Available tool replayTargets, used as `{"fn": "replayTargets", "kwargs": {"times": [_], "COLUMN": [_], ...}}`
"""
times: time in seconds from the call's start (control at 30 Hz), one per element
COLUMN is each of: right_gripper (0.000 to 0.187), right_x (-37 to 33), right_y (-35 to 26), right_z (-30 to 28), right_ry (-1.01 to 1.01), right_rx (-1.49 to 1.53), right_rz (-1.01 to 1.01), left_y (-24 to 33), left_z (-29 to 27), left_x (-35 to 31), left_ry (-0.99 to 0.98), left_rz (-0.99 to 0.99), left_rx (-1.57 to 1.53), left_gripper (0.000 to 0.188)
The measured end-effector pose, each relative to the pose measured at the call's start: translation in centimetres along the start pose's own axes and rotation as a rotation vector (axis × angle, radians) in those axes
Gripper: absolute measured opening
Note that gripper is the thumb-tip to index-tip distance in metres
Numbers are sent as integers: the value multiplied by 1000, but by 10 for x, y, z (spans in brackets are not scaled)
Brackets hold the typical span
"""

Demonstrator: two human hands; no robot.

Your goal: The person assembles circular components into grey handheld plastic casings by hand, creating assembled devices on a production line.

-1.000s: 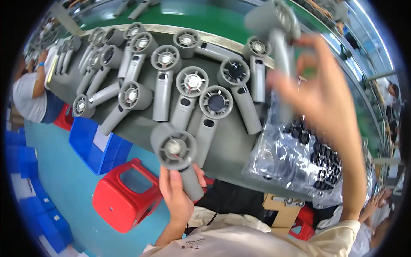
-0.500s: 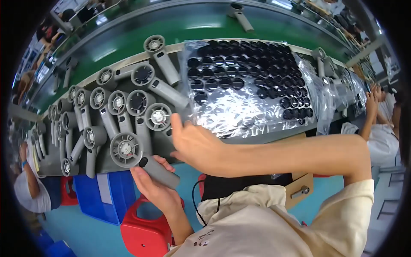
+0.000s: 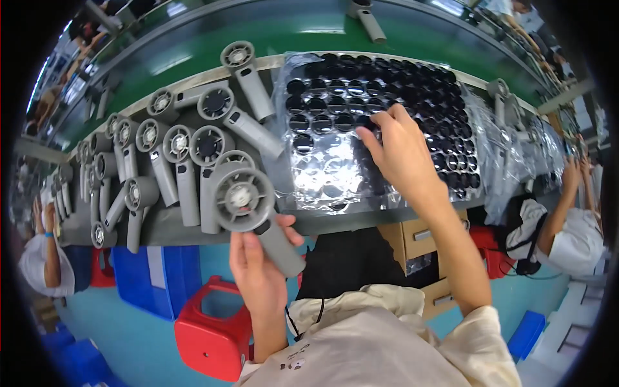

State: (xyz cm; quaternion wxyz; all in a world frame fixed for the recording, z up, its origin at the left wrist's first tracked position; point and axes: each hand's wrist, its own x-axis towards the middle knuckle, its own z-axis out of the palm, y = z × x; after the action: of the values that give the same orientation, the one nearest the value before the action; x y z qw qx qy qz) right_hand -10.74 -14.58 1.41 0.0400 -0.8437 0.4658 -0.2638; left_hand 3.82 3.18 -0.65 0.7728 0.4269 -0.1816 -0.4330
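My left hand (image 3: 258,274) is closed round the handle of a grey handheld fan (image 3: 278,248), raised in front of the bench edge, its round slatted head (image 3: 242,196) facing up. My right hand (image 3: 407,148) is over a clear plastic tray (image 3: 322,177) of black round caps. Its thumb and bent fingers close at the edge of one black cap (image 3: 365,122) in the left part of the rows; whether that cap is lifted cannot be seen. Behind the held fan, another fan's rim (image 3: 235,158) partly shows.
Several grey fans (image 3: 149,134) crowd the bench at left, some with black centres. A green conveyor belt (image 3: 258,35) runs behind, carrying one fan (image 3: 369,22). Plastic-wrapped parts (image 3: 506,145) lie at right. Below are a blue bin (image 3: 155,280), a red stool (image 3: 209,335) and co-workers at both sides.
My right hand has left the fan heads and moved right to the tray of black caps. My left hand has brought the held fan slightly right, and its handle tilts more downward.
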Motion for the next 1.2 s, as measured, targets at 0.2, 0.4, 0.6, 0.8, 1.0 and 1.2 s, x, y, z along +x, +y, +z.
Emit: {"fn": "replayTargets", "kwargs": {"times": [0.2,0.4,0.6,0.8,1.0,1.2], "right_gripper": [22,19,16,27,52,50], "right_x": [4,2,-2,-17,-20,-20], "right_y": [-6,-12,-10,-8,4,20], "right_z": [14,10,-4,-50,-82,-95], "right_ry": [137,125,122,-124,-183,-196], "right_rx": [54,163,312,1245,1316,1414], "right_rz": [192,249,146,252,-170,-298], "left_y": [-6,-7,1,17,16,14], "left_z": [2,1,0,27,61,93], "left_x": [11,15,27,8,0,-2], "left_ry": [-56,5,1,-168,-324,-419], "left_rz": [-52,35,91,-205,-396,-398], "left_rx": [14,115,169,-7,-188,-191], "left_gripper": [33,33,35,47,71,95]}}
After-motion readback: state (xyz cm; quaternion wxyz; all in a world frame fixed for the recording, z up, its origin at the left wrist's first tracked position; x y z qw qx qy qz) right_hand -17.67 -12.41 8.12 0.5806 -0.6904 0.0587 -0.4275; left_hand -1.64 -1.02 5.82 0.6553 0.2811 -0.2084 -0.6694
